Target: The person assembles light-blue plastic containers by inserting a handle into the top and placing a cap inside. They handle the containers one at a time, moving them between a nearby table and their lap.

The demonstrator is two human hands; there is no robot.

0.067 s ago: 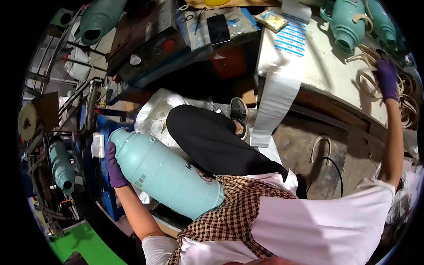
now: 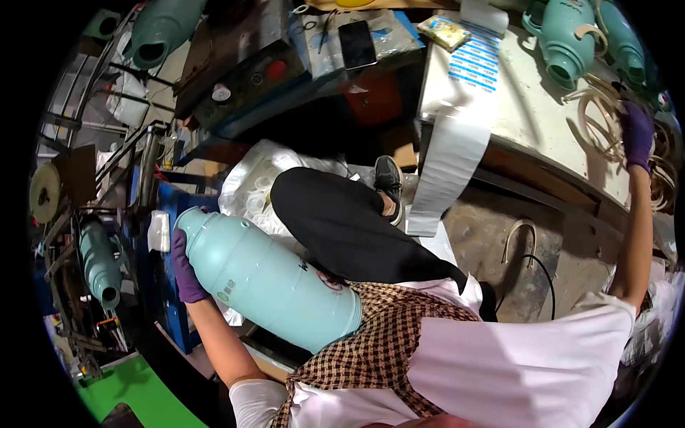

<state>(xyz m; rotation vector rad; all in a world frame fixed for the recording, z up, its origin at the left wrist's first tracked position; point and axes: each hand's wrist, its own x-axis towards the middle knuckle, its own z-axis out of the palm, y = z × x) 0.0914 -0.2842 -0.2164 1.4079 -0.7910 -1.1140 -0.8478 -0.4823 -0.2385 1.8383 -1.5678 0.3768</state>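
A pale teal thermos flask body (image 2: 267, 274) lies tilted across my lap, its narrower neck end up at the left and its base against my checked apron. My left hand (image 2: 187, 267), in a purple glove, is wrapped round the flask near the neck; some of its fingers are hidden behind it. At the far right my right hand (image 2: 636, 135), also gloved in purple, is stretched out over a tangle of cream plastic strips (image 2: 598, 121) on the white table. Its fingers are partly hidden, so I cannot see whether they grip a strip.
More teal flasks (image 2: 569, 43) lie on the white table (image 2: 531, 107), beside a label sheet (image 2: 474, 64) whose backing hangs over the edge. A dark phone (image 2: 357, 44) and scissors (image 2: 305, 26) lie on the bench ahead. A bag of white rings (image 2: 253, 189) stands by my knee.
My right hand has shifted slightly right and toward me among the cream strips, and a strip loop beside it has changed shape. My left hand and the flask stay put.
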